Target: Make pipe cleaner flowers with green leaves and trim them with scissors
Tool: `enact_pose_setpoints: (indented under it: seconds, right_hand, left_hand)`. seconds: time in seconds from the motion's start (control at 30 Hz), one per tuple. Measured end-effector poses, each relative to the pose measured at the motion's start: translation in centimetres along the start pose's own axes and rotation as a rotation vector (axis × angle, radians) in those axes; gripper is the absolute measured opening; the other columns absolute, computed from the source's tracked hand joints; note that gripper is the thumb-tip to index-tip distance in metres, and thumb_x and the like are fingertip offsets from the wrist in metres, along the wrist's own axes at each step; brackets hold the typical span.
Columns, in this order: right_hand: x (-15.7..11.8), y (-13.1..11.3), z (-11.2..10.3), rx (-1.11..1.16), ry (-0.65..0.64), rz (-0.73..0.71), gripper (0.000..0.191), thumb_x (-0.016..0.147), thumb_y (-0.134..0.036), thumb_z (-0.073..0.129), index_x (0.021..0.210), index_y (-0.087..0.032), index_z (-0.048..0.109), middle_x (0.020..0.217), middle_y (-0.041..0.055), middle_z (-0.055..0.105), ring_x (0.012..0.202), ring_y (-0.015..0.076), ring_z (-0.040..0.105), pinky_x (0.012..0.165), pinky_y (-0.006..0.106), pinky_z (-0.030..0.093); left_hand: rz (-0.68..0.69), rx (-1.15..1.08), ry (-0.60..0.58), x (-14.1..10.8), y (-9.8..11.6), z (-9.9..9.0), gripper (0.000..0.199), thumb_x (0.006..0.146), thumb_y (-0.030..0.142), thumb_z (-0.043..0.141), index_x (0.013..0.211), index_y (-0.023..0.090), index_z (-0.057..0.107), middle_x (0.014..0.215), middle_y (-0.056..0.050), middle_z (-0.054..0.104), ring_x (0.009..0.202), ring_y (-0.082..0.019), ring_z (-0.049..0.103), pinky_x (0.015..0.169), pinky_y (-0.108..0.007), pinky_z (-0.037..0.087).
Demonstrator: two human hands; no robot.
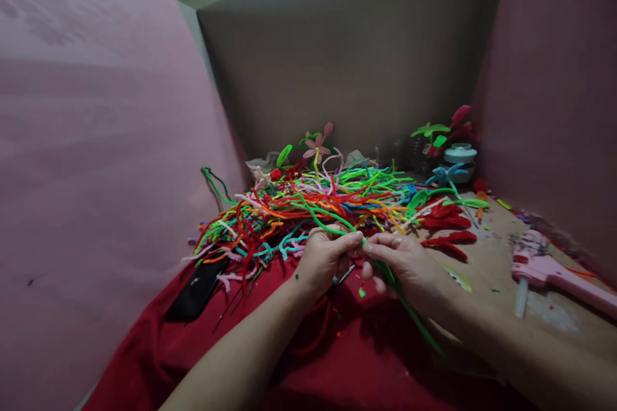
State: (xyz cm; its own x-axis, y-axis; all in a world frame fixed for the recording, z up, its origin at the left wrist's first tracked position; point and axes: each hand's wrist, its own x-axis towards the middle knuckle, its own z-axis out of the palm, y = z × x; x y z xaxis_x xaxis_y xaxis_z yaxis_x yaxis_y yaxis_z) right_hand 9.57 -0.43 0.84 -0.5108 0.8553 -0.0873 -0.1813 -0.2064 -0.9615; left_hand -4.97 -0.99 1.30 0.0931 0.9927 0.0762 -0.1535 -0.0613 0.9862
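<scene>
Taking the clock face as centred on the two hands, with twelve at the top of the view, the left hand [322, 255] lies on the nine o'clock side and the right hand [402, 260] on the three o'clock side, their thumb tips close together. Each grip is pinched on green pipe cleaners [388, 275]. These run from between ten and eleven o'clock, through the fingers, to a dark green tail between four and five, below the right hand.

From ten to one o'clock spreads a tangled heap of pipe cleaners [337, 199] in red, orange, green, white, blue and pink. A pink flower [317, 148] rises behind it at eleven. A green flower [429, 131] stands just past one, with a lidded jar [460, 154] near it, between one and two. A blue flower [446, 174] leans at two, and red fuzzy petals [446, 215] lie between two and three.

At three o'clock a pink glue gun [554, 270] rests on the tan table [499, 260], a translucent stick [521, 298] projecting from it. A flat black case [190, 295] lies between eight and nine, partly under the heap. Red cloth [202, 359] fills six to eight.
</scene>
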Motion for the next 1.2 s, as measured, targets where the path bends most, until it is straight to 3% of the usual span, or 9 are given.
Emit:
enact_pose_setpoints:
  seconds: [0.17, 0.33, 0.53, 0.63, 0.8, 0.9, 1.2]
  right_hand:
    - [-0.1, 0.0, 0.2, -0.07, 0.058, -0.05, 0.021, 0.077, -0.031, 0.053, 0.063, -0.015, 0.053, 0.049, -0.0012, 0.058, 0.033, 0.0051, 0.043, 0.031, 0.015, 0.026]
    - [0.0, 0.1, 0.1, -0.051, 0.031, -0.044, 0.018, 0.075, -0.028, 0.054, 0.062, -0.016, 0.053, 0.048, -0.0019, 0.057, 0.034, 0.006, 0.043, 0.032, 0.016, 0.028]
    - [-0.4, -0.2, 0.4, -0.051, -0.02, 0.008, 0.019, 0.074, -0.031, 0.055, 0.063, -0.016, 0.052, 0.049, -0.0008, 0.059, 0.035, 0.0074, 0.048, 0.036, 0.017, 0.033]
    - [-0.6, -0.3, 0.4, -0.07, -0.05, 0.014, 0.021, 0.074, -0.031, 0.056, 0.061, -0.016, 0.051, 0.047, -0.0009, 0.059, 0.036, 0.0068, 0.048, 0.039, 0.018, 0.034]
    - [-0.8, -0.3, 0.3, -0.101, -0.04, 0.009, 0.02, 0.074, -0.029, 0.054, 0.059, -0.017, 0.05, 0.043, -0.0025, 0.055, 0.033, 0.0064, 0.044, 0.036, 0.018, 0.031]
    - [-0.8, -0.3, 0.4, -0.117, -0.011, 0.005, 0.019, 0.073, -0.028, 0.054, 0.058, -0.017, 0.05, 0.042, -0.0027, 0.054, 0.032, 0.0063, 0.042, 0.035, 0.018, 0.03]
    - [-0.7, -0.6, 0.1, -0.15, -0.014, 0.001, 0.018, 0.074, -0.027, 0.053, 0.059, -0.017, 0.053, 0.04, -0.0035, 0.052, 0.031, 0.0057, 0.039, 0.033, 0.018, 0.026]
  left_hand:
    - [0.025, -0.027, 0.013, -0.3, 0.1, 0.4, 0.029, 0.069, 0.032, 0.066, 0.055, 0.013, 0.05, 0.045, 0.007, 0.039, 0.035, -0.002, 0.03, 0.037, -0.019, 0.02]
    - [0.027, 0.004, 0.008, -0.4, 0.4, 0.5, 0.025, 0.072, 0.033, 0.062, 0.061, 0.014, 0.051, 0.046, 0.006, 0.041, 0.035, -0.003, 0.033, 0.037, -0.018, 0.022]
    - [-0.011, -0.221, -0.027, 0.2, 1.0, -0.4, 0.02, 0.069, 0.029, 0.065, 0.069, 0.015, 0.052, 0.045, 0.009, 0.036, 0.033, -0.001, 0.027, 0.034, -0.015, 0.023]
    - [-0.018, -0.271, 0.048, 0.7, 1.6, -1.4, 0.024, 0.066, 0.029, 0.069, 0.068, 0.015, 0.049, 0.049, 0.007, 0.045, 0.033, -0.002, 0.031, 0.032, -0.015, 0.027]
    - [0.031, -0.056, 0.192, 1.4, 2.2, -2.9, 0.03, 0.066, 0.037, 0.067, 0.059, 0.013, 0.049, 0.04, 0.004, 0.048, 0.027, -0.005, 0.036, 0.027, -0.017, 0.025]
    - [0.097, -0.057, 0.256, 1.6, 2.2, -3.3, 0.03, 0.064, 0.035, 0.069, 0.06, 0.014, 0.047, 0.042, 0.005, 0.051, 0.028, -0.004, 0.037, 0.028, -0.016, 0.025]
    - [0.144, -0.301, 0.26, 2.0, 2.6, -3.9, 0.028, 0.065, 0.025, 0.069, 0.066, 0.016, 0.043, 0.049, 0.007, 0.049, 0.034, -0.001, 0.033, 0.033, -0.013, 0.024]
